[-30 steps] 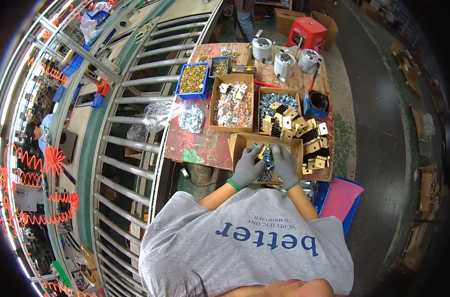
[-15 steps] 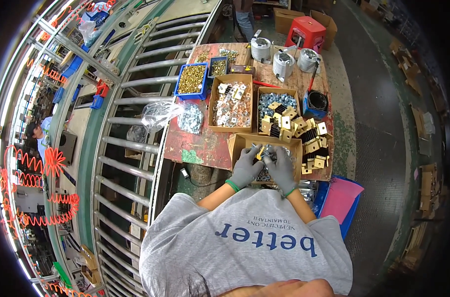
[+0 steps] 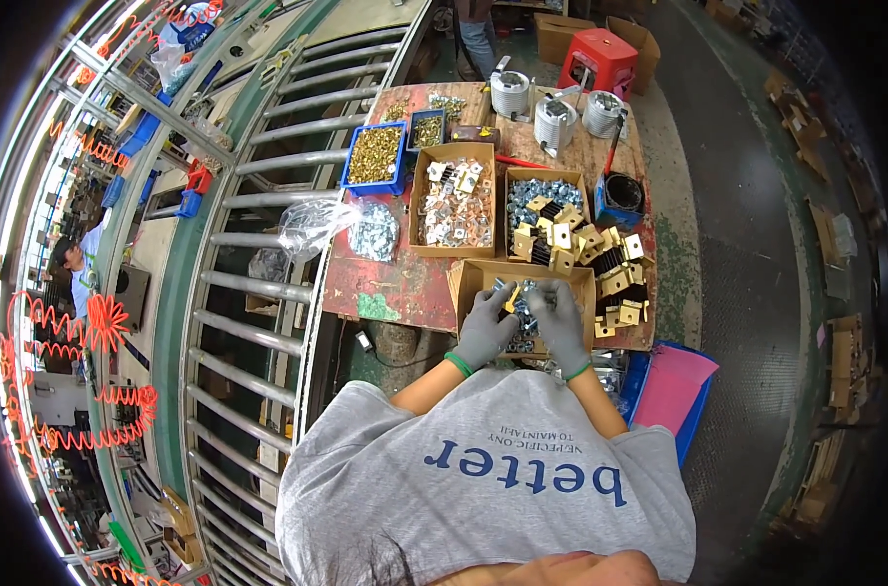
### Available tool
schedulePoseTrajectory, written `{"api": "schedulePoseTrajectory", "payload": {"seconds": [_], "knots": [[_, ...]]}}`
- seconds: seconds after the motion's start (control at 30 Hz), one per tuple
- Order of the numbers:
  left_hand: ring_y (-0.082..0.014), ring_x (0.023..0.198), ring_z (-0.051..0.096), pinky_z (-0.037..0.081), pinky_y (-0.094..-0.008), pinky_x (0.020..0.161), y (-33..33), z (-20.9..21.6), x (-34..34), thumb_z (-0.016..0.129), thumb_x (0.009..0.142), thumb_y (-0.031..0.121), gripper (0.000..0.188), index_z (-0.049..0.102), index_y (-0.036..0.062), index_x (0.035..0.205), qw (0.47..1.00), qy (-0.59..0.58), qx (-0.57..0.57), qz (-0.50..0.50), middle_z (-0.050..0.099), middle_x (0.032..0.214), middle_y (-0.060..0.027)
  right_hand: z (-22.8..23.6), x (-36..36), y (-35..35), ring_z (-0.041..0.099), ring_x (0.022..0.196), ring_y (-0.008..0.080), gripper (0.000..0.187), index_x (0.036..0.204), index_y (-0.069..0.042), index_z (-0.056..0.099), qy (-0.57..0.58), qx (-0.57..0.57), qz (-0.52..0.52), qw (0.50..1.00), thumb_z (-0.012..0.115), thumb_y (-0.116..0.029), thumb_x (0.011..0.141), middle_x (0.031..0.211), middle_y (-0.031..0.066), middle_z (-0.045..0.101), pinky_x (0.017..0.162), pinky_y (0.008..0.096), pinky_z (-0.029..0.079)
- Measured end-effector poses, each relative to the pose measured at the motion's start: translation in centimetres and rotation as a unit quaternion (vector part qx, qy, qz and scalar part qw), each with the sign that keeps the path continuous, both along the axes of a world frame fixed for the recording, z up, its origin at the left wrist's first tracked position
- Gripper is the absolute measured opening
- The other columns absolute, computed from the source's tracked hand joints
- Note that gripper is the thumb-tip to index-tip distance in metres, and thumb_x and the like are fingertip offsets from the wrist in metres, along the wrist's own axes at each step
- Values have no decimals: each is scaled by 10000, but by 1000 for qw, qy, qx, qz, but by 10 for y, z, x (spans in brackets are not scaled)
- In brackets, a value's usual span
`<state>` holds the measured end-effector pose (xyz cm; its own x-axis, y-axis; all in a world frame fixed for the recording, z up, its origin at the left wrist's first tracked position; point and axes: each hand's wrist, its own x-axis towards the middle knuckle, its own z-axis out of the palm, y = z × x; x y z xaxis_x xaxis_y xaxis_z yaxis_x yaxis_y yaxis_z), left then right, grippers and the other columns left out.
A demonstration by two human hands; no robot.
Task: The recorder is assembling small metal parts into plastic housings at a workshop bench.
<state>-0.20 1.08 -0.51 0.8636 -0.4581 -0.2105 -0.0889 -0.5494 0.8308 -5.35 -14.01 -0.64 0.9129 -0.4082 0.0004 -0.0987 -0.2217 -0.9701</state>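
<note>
In the head view, taking the near carton (image 3: 587, 291) as the clock's centre, with twelve away from the person, both gloved hands work over its open top. The left hand (image 3: 485, 330), at eight o'clock, has thumb and fingers drawn narrowly together on a small yellow piece (image 3: 511, 298). The right hand (image 3: 559, 322), at four, has its fingers curled in over silvery fasteners (image 3: 525, 318) – whether it grips one I cannot tell. The fasteners lie in the carton, between and below the hands; the yellow piece sits above them, at about eleven.

Around that carton on the worn red table (image 3: 415, 281), a second carton (image 3: 415, 200) of white and coppery pieces stands at eleven, and a third, the nut carton (image 3: 510, 210), at twelve. Gold brackets (image 3: 615, 283) with black strips heap up at two, some overlapping the nut carton. A dark pot (image 3: 623, 191) with a red-handled tool stands at one. A blue bin (image 3: 346, 181) of brass parts is at half past ten, a clear bag (image 3: 374, 232) of silvery parts at ten. White ribbed cylinders (image 3: 553, 125) stand farther off at twelve – a roller conveyor (image 3: 253, 283) runs along nine.
</note>
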Motion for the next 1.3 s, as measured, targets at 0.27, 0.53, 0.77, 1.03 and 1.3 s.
{"api": "schedulePoseTrajectory", "payload": {"seconds": [0.27,0.53,0.77,1.03,1.3], "knots": [[-352,1054,581,476,-383,926,2,-7,0,584,823,223,608,486,127,1415,1000,-5,-5,-11,499,1237,-224,-6,-3,1,611,866,152,316,1101,-5,590,34,49,48,997,631,-246,900,933,58,645,786,293,496],[-333,1023,595,485,-378,912,-1,-15,3,596,828,219,611,480,120,1420,999,-32,-13,-21,505,1211,-212,-7,2,0,620,856,210,318,1105,-39,596,109,28,62,992,643,-267,888,967,99,654,813,337,500],[-324,1036,605,490,-368,913,1,-16,6,595,825,211,606,486,112,1413,1000,-3,-13,-14,501,1243,-221,-3,6,-9,627,890,221,310,1086,-18,585,213,235,23,948,626,-267,908,974,123,649,809,347,493],[-363,1089,585,475,-389,945,-2,-10,10,593,825,223,604,490,112,1410,1000,-6,-12,-15,505,1255,-241,-29,3,-2,609,862,205,335,1090,-45,594,-6,-53,2,999,586,-349,948,931,100,633,795,343,496],[-364,1094,576,470,-390,950,-2,-16,12,595,825,231,612,487,112,1415,1000,2,-12,-10,510,1236,-236,-25,0,2,625,911,185,338,1149,-68,570,-22,-206,8,978,658,-283,904,1048,67,639,811,356,513]]}}
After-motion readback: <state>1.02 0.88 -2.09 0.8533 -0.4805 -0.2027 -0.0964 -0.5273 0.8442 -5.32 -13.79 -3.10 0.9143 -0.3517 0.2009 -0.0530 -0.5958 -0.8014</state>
